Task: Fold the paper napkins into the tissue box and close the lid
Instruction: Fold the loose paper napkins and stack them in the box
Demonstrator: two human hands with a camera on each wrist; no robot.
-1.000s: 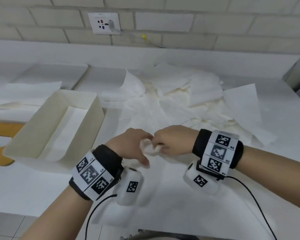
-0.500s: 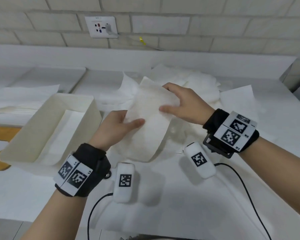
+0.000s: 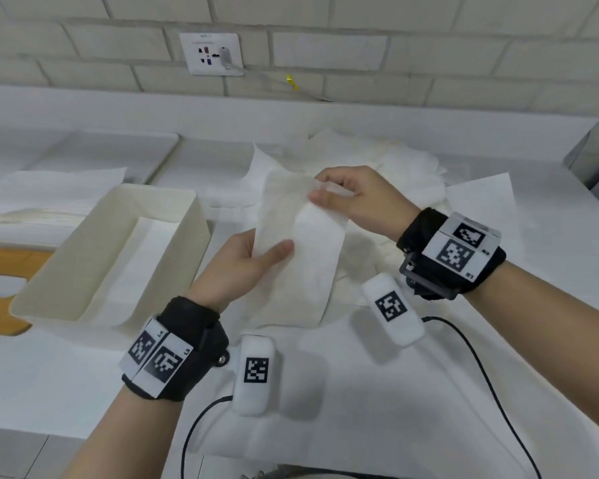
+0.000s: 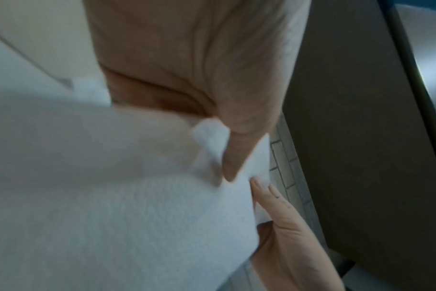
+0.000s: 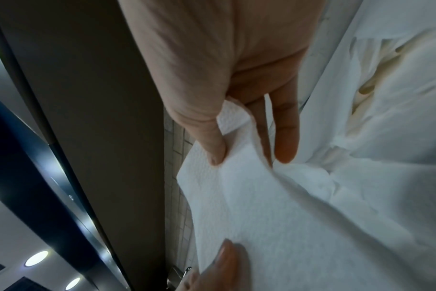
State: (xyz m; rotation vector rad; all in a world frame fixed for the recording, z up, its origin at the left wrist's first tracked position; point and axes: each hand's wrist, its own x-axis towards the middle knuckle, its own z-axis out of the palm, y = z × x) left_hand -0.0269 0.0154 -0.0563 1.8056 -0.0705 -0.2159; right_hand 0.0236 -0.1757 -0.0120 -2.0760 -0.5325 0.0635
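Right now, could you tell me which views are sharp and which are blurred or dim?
Head view: bright, mostly sharp, edges bowed by the wide lens. Left wrist view: dim, with the napkin smeared by blur. Right wrist view: dim, though the napkin's embossing shows beside the right hand.

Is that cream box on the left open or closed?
Open. The tissue box has no lid on top, so you see straight down to a flat white napkin lying inside.

The head view was evenly bright and slightly washed out, with soft shadows on the white tabletop (image 3: 377,392) and brick lines bowing toward the edges. Both wrist views were dimmer, bluish and smeared with motion blur. Round ceiling lights (image 5: 36,258) glared at lower left.
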